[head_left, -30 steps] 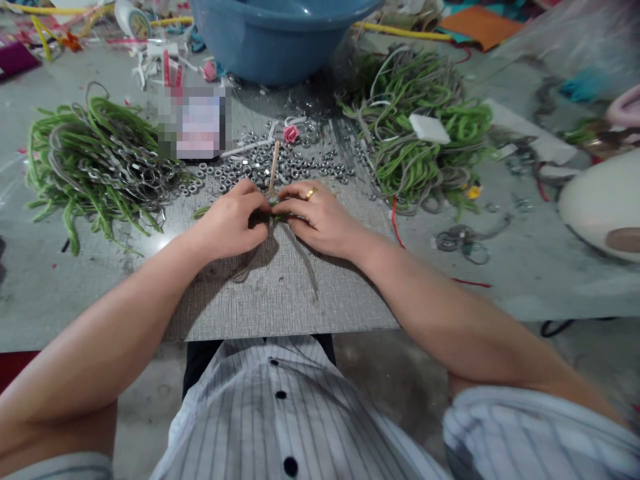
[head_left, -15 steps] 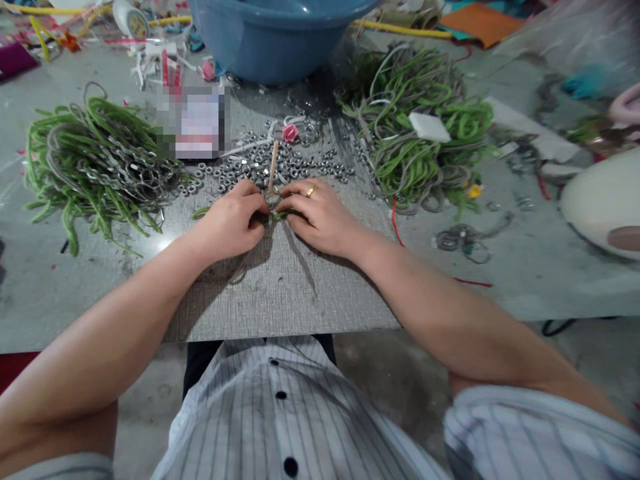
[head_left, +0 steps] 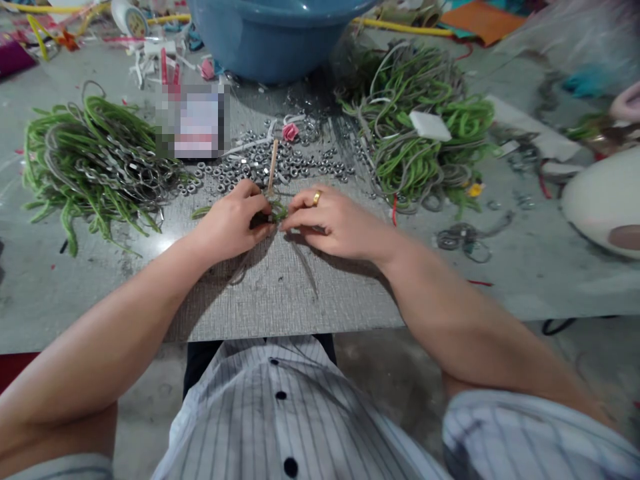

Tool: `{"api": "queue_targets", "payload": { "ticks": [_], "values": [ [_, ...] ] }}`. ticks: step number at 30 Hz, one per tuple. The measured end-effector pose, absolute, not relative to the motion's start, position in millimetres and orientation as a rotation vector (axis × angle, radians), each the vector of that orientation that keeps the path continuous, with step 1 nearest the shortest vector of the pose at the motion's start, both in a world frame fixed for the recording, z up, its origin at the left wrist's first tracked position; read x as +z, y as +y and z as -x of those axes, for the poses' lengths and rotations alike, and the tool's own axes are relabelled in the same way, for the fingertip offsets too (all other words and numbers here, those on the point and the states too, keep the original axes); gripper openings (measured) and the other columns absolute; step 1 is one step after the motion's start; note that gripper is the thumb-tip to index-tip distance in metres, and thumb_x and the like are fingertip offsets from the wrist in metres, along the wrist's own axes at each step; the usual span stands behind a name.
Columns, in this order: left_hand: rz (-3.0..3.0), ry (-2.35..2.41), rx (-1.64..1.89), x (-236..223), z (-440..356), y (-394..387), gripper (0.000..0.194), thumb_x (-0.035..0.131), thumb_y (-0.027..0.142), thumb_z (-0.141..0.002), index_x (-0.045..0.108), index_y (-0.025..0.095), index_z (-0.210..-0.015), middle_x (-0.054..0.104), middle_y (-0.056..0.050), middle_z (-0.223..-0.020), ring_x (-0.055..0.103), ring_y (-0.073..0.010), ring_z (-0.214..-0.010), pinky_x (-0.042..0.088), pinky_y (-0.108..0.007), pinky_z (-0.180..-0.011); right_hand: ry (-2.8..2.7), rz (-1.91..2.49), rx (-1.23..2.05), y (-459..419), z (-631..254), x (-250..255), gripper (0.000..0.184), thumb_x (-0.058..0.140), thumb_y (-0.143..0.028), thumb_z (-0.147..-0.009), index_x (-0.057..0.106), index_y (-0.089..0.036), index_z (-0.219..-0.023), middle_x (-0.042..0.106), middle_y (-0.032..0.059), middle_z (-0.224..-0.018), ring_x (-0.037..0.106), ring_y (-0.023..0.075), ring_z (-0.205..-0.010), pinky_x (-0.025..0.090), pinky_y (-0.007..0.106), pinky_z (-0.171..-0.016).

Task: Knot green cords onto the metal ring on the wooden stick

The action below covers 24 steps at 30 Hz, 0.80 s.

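A green and grey cord (head_left: 280, 212) runs between my two hands at the middle of the table. My left hand (head_left: 235, 220) is closed, thumb and fingers pinching the cord, with a green end poking out on its left side. My right hand (head_left: 320, 220), a gold ring on one finger, has its fingertips pressed together at the cord's right side. A thin grey strand (head_left: 306, 267) trails toward me on the table. Just beyond my fingers a slim wooden stick (head_left: 273, 163) stands up, its lower end partly hidden. Many small metal nuts (head_left: 225, 175) lie scattered behind my hands.
To the left lies a heap of green and grey cords with metal pieces (head_left: 95, 160). Another cord bundle (head_left: 430, 133) sits at the right, a white block on it. A blue basin (head_left: 280, 47) stands at the back. A blurred-out phone-like object (head_left: 197, 127) lies left of centre.
My right hand has drawn slightly right and toward me, and its fingers have shifted on the cord, showing more green between the hands. My left hand has barely moved.
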State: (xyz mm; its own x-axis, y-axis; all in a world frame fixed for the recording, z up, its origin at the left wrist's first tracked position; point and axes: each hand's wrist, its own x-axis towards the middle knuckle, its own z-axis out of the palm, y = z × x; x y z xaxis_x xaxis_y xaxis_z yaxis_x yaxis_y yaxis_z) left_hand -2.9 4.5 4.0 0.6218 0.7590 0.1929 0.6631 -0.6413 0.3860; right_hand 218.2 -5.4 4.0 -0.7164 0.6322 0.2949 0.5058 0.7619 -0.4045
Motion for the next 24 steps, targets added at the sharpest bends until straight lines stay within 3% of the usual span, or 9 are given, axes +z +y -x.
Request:
{"api": "queue_targets", "payload": {
  "ticks": [7,13,17,24],
  "values": [
    [-2.555,1.176,0.489,5,2,3,0.019,0.06,0.027,-0.081,0.066,0.015,-0.095,0.056,-0.009,-0.106,0.06,-0.0203,-0.09,0.051,-0.035,-0.082,-2.842,0.747,0.871,-18,-223,24,0.019,0.058,-0.017,-0.084,0.071,-0.022,-0.097,0.063,0.0049,-0.095,0.059,0.0173,-0.087,0.045,0.031,-0.078],
    [-2.546,1.177,0.496,5,3,2,0.02,0.06,0.026,-0.081,0.065,0.016,-0.098,0.055,-0.009,-0.108,0.06,-0.02,-0.092,0.051,-0.035,-0.083,-2.884,0.776,0.878,-31,-216,26,0.016,0.067,-0.019,-0.08,0.07,-0.024,-0.095,0.059,0.0036,-0.1,0.058,0.0153,-0.081,0.043,0.028,-0.07],
    [-2.529,1.193,0.48,6,2,2,0.019,0.059,0.024,-0.081,0.065,0.015,-0.097,0.056,-0.009,-0.108,0.061,-0.0203,-0.093,0.051,-0.035,-0.084,-2.887,0.773,0.843,-33,-211,24,0.008,0.063,-0.022,-0.084,0.07,-0.022,-0.08,0.059,0.0025,-0.095,0.056,0.0135,-0.076,0.041,0.027,-0.067],
    [-2.565,1.141,0.511,2,4,5,0.016,0.057,0.022,-0.082,0.066,0.015,-0.094,0.059,-0.009,-0.103,0.061,-0.0192,-0.089,0.051,-0.032,-0.079,-2.341,0.856,0.754,-27,-207,15,0.014,0.055,-0.029,-0.09,0.061,-0.021,-0.08,0.068,0.0043,-0.095,0.061,0.0196,-0.095,0.041,0.04,-0.092]
  ]
}}
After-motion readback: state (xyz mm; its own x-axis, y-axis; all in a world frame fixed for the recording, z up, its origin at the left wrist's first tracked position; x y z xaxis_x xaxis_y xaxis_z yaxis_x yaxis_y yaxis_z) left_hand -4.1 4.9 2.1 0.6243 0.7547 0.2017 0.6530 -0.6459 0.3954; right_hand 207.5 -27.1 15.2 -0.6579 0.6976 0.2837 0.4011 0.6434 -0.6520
